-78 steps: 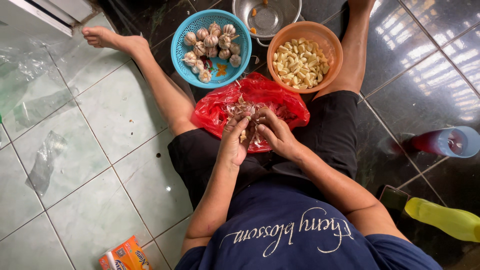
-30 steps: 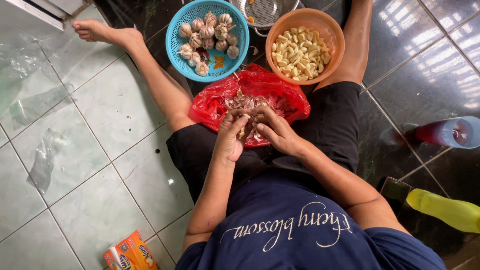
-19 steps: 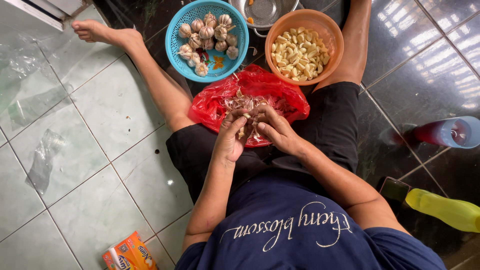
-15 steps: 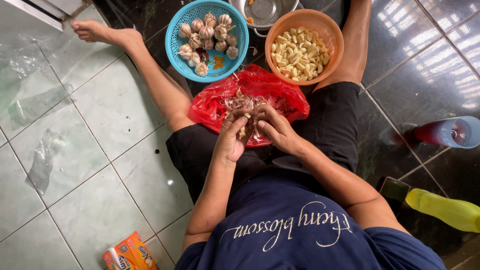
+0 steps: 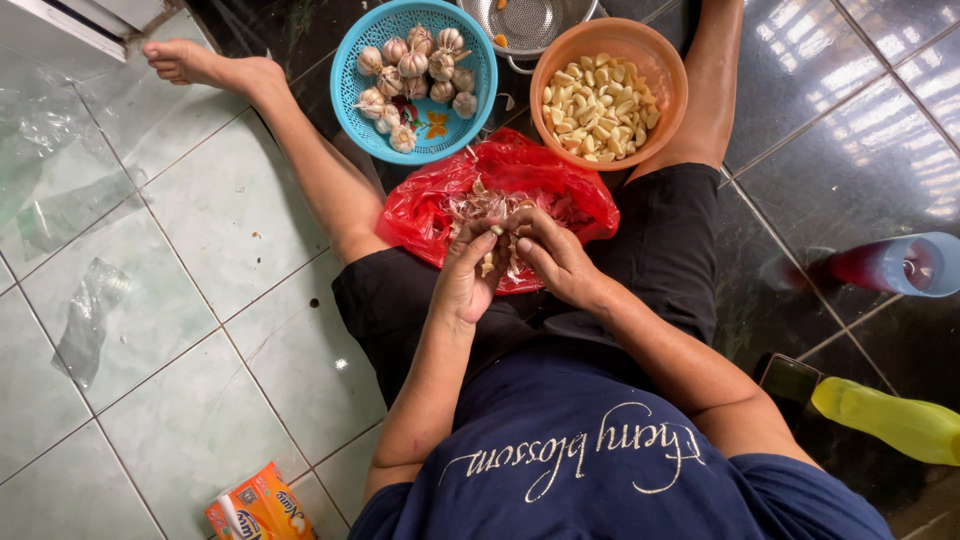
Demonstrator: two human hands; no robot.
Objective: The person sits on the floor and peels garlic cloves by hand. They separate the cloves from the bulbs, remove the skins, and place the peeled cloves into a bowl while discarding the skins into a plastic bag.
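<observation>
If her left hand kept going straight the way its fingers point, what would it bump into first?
The left hand points up and away from her body, so it would probably push first into the red bag of garlic skins. Past that sits the blue basket. Depth is hard to judge from above.

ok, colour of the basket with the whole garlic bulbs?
Turquoise blue basket, perforated, best in the head view, next to the orange bowl.

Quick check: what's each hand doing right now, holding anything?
Left hand: closed on a garlic piece over the red bag.
Right hand: fingers curled onto the same garlic piece.
</observation>
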